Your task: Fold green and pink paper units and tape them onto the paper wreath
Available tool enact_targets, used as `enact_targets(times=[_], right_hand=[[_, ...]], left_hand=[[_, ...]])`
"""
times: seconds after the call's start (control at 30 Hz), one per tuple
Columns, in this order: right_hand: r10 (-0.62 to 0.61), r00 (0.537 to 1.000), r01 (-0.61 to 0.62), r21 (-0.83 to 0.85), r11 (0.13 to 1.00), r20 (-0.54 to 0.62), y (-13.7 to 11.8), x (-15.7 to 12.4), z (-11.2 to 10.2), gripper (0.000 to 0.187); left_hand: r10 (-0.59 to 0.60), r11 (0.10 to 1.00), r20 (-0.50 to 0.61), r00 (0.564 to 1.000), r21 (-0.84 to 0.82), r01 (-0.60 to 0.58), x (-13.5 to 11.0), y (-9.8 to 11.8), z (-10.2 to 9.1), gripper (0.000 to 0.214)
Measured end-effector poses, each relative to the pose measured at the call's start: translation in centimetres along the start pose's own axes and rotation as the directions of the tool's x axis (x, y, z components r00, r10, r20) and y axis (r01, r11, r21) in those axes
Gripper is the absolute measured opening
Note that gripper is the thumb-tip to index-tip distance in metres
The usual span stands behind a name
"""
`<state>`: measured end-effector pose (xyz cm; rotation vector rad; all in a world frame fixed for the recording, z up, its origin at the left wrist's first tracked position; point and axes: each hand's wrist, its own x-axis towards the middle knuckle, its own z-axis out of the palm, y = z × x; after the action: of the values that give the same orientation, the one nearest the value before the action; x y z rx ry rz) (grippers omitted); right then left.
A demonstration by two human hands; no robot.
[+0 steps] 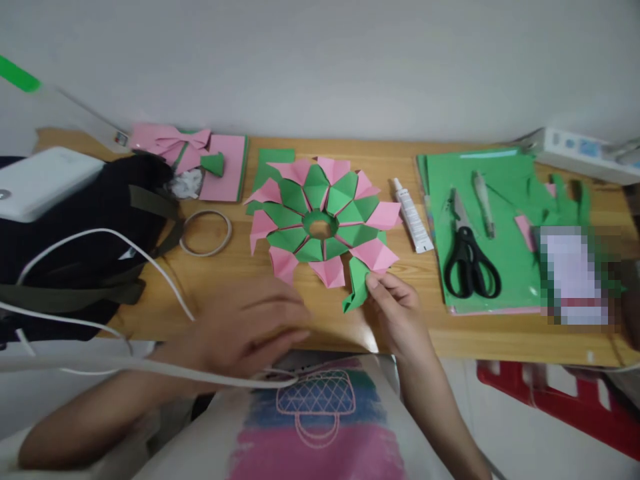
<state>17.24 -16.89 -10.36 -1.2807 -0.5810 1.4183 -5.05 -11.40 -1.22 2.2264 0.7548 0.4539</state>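
Observation:
My right hand (400,307) pinches a green folded paper piece (357,287) between thumb and fingers, at the lower right of a ring-shaped paper flower (305,250). The ring is built from several green folded cups with pink pointed tips around a round hole. The green piece touches or overlaps a pink tip; whether the two are joined is unclear. My left hand (255,320), slightly blurred, hovers over the table's front edge, below and left of the flower. Its fingers reach rightward, thumb apart, with nothing visible in them.
A glue tube (413,217) lies right of the flower. Scissors (467,257) and a cutter (484,203) rest on green paper sheets (510,267). Leftward are a tape roll (206,233), pink paper (225,180) and a black bag (100,227). A white cable (165,370) crosses my left forearm.

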Motion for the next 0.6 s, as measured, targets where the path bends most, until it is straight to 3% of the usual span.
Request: enact_targets(times=[0.03, 0.1, 0.2, 0.33, 0.43, 0.6], right_hand=[[0.001, 1.0, -0.001, 0.014, 1.0, -0.001, 0.2, 0.1, 0.1, 0.016], [0.008, 1.0, -0.008, 0.048, 0.999, 0.003, 0.4, 0.2, 0.3, 0.015], [0.017, 1.0, -0.016, 0.093, 0.996, -0.003, 0.6, 0.3, 0.9, 0.019], [0.007, 1.0, -0.006, 0.152, 0.988, -0.008, 0.6, 0.3, 1.6, 0.021], [0.001, 1.0, 0.0, 0.207, 0.978, -0.005, 0.6, 0.3, 1.9, 0.019], [0.002, 0.999, 0.012, 0.266, 0.964, -0.05, 0.8, 0.4, 2.3, 0.021]], left_hand=[[0.075, 0.986, -0.083, 0.994, 0.157, -0.061, 0.6, -0.2, -1.0, 0.017], [0.134, 0.95, -0.061, 0.989, 0.291, -0.111, 2.2, -1.0, -2.2, 0.018], [0.139, 0.959, 0.155, 0.978, 0.226, -0.172, 5.0, -2.1, -2.6, 0.018], [0.163, 0.922, 0.397, 0.903, 0.265, -0.283, 7.5, -2.5, -2.5, 0.034], [0.219, 0.892, 0.456, 0.863, 0.265, -0.366, 8.1, -2.7, -2.3, 0.037], [0.205, 0.884, 0.492, 0.846, 0.277, -0.376, 7.9, -3.1, -2.2, 0.034]])
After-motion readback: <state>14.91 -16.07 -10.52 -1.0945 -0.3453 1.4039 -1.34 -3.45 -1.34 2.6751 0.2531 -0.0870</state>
